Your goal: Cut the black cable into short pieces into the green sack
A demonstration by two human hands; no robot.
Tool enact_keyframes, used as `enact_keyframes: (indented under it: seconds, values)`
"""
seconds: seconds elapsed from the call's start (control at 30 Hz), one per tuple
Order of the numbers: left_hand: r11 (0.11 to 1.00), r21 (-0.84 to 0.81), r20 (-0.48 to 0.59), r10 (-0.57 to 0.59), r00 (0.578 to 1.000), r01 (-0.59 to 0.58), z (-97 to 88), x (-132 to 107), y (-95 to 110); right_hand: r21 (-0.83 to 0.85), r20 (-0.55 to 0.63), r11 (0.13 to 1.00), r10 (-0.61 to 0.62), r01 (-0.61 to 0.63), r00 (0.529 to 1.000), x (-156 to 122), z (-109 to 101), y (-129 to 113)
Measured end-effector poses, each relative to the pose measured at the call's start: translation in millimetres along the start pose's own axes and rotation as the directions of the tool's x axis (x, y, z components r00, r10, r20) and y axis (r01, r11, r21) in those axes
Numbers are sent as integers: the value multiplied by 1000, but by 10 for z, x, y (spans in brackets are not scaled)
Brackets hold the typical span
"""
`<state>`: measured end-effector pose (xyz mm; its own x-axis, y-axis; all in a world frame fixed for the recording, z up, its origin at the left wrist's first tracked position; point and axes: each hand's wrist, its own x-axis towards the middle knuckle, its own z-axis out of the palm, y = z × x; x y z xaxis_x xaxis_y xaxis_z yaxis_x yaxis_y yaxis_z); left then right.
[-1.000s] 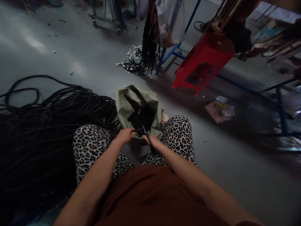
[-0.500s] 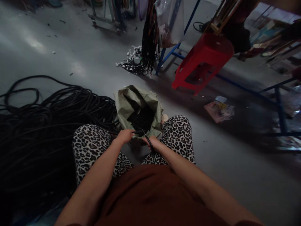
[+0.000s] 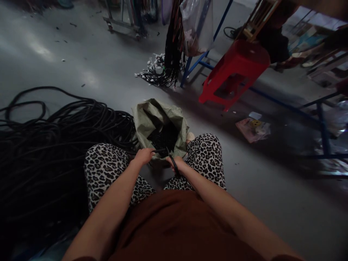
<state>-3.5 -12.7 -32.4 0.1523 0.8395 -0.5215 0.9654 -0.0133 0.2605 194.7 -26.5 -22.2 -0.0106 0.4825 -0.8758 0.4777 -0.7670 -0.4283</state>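
Observation:
Between my knees stands a pale green woven sack (image 3: pixel 141 121), its mouth gaping and dark pieces lying inside. My left hand (image 3: pixel 144 156) is closed around a black cable (image 3: pixel 160 150), whose end sticks out to the right over the sack's near rim. Black-handled scissors (image 3: pixel 174 166) are gripped in my right hand (image 3: pixel 179 164). Their blades point up and left, close to the cable's end; whether they touch it is too small to tell. A large heap of black cable (image 3: pixel 89 116) lies on the floor to the left, against the sack.
A red plastic stool (image 3: pixel 236 69) stands ahead on the right, beside a blue metal frame (image 3: pixel 197 63). Black cables with white ends (image 3: pixel 165 69) hang down to the floor. A plastic packet (image 3: pixel 251 129) lies on the right, and a wheeled rack (image 3: pixel 121 23) is farther back.
The cable in my left hand now reaches farther right, toward the scissors. The scissors have tilted slightly more upright. Sack and heap stay put.

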Motion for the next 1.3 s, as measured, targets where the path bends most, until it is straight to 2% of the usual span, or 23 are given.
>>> enact_keyframes:
  seconds: [0.13, 0.23, 0.33, 1.0, 1.3]
  values:
    - [999, -37, -68, -8, 998, 6, -20, -3, -16, 84, 91, 996, 35, -43, 995, -38, -18, -17]
    - [998, -56, -113, -13, 994, 7, -41, -8, -16, 79, 159, 996, 25, -38, 987, -74, -14, -28]
    - [997, -76, -124, -22, 992, 12, -52, -7, -7, 71, 178, 997, 18, -31, 984, -75, 1, -27]
    - [988, -134, -37, 66, 997, -71, -34, -19, 63, 70, 193, 997, -31, 18, 981, -89, 11, -61]
    - [990, -111, -8, 87, 996, -87, -19, -21, 63, 51, 200, 999, -19, 9, 980, -168, -1, -78]
